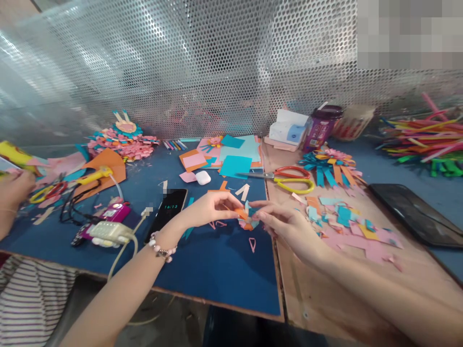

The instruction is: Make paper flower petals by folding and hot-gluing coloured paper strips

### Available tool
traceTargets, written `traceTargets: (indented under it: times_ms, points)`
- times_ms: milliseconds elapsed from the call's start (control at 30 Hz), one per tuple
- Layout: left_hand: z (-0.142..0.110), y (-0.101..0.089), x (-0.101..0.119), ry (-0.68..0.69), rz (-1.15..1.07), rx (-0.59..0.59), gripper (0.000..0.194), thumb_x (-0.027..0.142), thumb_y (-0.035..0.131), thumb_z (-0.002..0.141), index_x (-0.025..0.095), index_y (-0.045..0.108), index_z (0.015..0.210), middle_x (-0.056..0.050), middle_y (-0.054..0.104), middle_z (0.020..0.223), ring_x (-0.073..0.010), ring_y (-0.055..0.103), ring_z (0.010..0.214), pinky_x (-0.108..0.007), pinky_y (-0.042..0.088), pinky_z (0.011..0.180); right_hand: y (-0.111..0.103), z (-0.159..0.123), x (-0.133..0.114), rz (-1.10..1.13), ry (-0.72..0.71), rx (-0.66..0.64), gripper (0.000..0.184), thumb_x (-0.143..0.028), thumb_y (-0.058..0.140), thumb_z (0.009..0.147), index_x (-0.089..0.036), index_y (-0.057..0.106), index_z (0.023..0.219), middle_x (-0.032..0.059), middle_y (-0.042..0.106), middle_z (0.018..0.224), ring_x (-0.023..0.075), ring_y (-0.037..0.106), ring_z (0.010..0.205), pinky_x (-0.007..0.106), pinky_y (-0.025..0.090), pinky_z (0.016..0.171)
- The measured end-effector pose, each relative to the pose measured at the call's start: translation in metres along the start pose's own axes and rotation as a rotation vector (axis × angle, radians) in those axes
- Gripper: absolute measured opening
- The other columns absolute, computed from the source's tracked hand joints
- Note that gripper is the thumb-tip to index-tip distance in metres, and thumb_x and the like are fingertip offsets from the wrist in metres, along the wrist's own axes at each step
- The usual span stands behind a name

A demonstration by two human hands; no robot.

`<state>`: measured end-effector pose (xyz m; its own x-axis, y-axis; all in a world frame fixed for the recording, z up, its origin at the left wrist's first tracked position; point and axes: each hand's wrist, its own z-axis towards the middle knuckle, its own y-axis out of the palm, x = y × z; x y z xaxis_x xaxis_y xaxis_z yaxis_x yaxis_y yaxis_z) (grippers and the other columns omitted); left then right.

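Observation:
Between my two hands is a small paper craft piece (247,222) of orange, pale blue and pink strips, held over the blue tabletop. My left hand (217,208), with a bead bracelet on its wrist, pinches the orange edge from the left. My right hand (285,220) has its fingertips at the piece's right side; its thumb and fingers are drawn together there. Cream paper strips (242,192) lie just behind the piece. Close in front of it lies a small pink paper loop (252,245). Scissors (289,178) with red and yellow handles rest beyond my right hand.
A phone (170,212), a white case (203,178), a power strip (112,233) and a glue gun (96,176) lie left. Paper scraps (343,217), a cup (321,126) and a black tablet-like slab (415,214) are right. Another person's hand (14,193) is far left.

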<state>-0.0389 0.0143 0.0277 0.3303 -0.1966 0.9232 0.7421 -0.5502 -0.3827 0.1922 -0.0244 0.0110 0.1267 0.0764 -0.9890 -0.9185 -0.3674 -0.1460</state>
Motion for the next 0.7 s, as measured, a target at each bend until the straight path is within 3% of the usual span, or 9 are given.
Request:
traceTargets:
  times_ms: [100,200,367,500,700]
  points:
    - [0.000,0.001,-0.001,-0.013,0.015,0.005,0.033,0.035,0.070,0.074,0.015,0.062,0.100,-0.008,0.067,0.099,-0.0185,0.063,0.090,-0.033,0.050,0.081,0.002,0.000,-0.001,0.161,0.133,-0.049,0.035,-0.051,0.052,0.085,-0.017,0.062,0.086,-0.0005,0.054,0.066,0.0059,0.036,0.045,0.021,0.029,0.041]
    - [0.000,0.001,-0.001,-0.020,0.017,0.005,0.034,0.035,0.070,0.074,0.015,0.062,0.100,-0.008,0.067,0.099,-0.0186,0.064,0.090,-0.033,0.051,0.081,0.003,0.001,0.000,0.060,0.158,-0.017,0.035,-0.053,0.051,0.085,-0.018,0.059,0.084,-0.0059,0.041,0.055,0.0064,0.032,0.042,0.021,0.027,0.039]
    - [-0.001,0.002,0.002,0.009,0.005,0.010,0.032,0.033,0.069,0.075,0.015,0.062,0.100,-0.007,0.067,0.099,-0.0182,0.064,0.088,-0.033,0.051,0.081,0.004,0.003,0.005,-0.251,0.025,-0.016,0.034,-0.051,0.051,0.085,-0.021,0.064,0.090,-0.0009,0.058,0.067,0.0118,0.047,0.057,0.025,0.036,0.051]
    - [-0.003,0.002,0.005,0.025,0.004,0.028,0.032,0.032,0.070,0.074,0.016,0.063,0.100,-0.007,0.067,0.099,-0.0179,0.064,0.088,-0.034,0.051,0.082,0.005,0.001,0.005,-0.382,-0.050,-0.066,0.031,-0.048,0.052,0.086,-0.023,0.070,0.087,0.0013,0.058,0.074,0.0125,0.048,0.061,0.027,0.038,0.056]
    - [-0.003,0.002,0.006,0.021,0.009,0.008,0.032,0.033,0.069,0.076,0.015,0.062,0.101,-0.008,0.067,0.100,-0.0187,0.064,0.090,-0.034,0.051,0.082,0.001,-0.001,-0.004,-0.279,-0.123,0.035,0.028,-0.044,0.054,0.086,-0.024,0.072,0.079,0.0049,0.056,0.095,0.0141,0.053,0.077,0.027,0.041,0.064]
